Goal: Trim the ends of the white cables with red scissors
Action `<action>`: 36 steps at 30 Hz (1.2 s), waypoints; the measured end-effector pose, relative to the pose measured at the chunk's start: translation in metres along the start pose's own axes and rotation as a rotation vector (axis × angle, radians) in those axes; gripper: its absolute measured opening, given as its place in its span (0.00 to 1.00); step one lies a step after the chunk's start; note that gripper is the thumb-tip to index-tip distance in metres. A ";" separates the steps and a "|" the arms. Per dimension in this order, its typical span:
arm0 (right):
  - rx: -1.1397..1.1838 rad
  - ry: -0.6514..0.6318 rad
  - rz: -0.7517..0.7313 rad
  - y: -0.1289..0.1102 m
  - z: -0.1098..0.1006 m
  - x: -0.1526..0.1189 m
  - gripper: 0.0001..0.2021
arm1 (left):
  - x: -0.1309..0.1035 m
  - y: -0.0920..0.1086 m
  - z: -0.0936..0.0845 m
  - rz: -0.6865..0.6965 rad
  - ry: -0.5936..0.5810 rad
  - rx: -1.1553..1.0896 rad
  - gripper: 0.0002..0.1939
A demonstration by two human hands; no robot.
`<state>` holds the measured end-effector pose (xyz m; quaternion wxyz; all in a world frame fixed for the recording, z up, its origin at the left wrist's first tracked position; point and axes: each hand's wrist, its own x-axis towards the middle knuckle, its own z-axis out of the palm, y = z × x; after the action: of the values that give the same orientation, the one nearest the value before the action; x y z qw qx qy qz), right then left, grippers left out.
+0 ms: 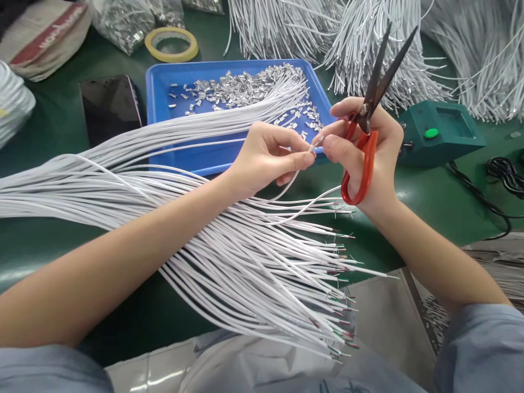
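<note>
My left hand [266, 158] pinches a white cable [291, 183] close to its end, between thumb and fingers. At that end sits a small silver metal piece [318, 142], touched by the fingertips of my right hand [382, 164]. Scissors with red handles [366, 169] hang in my right hand, their dark blades parted and pointing up and away. Below my hands fans a bundle of white cables [245, 256] with thin coloured wires bared at the ends. Another cable bundle [196, 124] reaches over the blue tray [192, 158], its ends among loose metal pieces [229, 87].
Behind the tray lie yellow tape [172, 57] and plastic bags of metal pieces [123, 24]. A dark phone [109, 106] is left of it. On the right stands a green device [442, 134] with a green button and black cords [483, 202]. More cable bundles [368, 54] lie at the back.
</note>
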<state>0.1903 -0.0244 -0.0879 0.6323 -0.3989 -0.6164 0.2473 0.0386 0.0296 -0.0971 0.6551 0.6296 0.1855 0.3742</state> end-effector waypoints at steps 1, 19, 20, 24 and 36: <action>-0.024 0.004 -0.009 0.001 0.000 0.000 0.14 | 0.000 0.000 0.000 -0.004 0.003 0.005 0.19; -0.174 0.040 -0.166 0.007 -0.002 -0.003 0.12 | 0.002 -0.001 -0.001 0.023 0.003 -0.007 0.22; -0.187 0.034 -0.167 0.009 -0.003 -0.004 0.13 | 0.003 -0.001 -0.001 0.025 0.006 -0.011 0.21; -0.213 0.010 -0.158 0.010 -0.003 -0.006 0.13 | 0.002 -0.002 -0.002 0.025 0.010 -0.008 0.20; -0.264 0.050 -0.212 0.004 -0.001 -0.004 0.09 | 0.001 -0.001 -0.003 0.001 -0.004 0.028 0.19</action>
<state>0.1915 -0.0255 -0.0935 0.6121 -0.4173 -0.6661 0.0861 0.0373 0.0323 -0.0987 0.6465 0.6396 0.1889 0.3706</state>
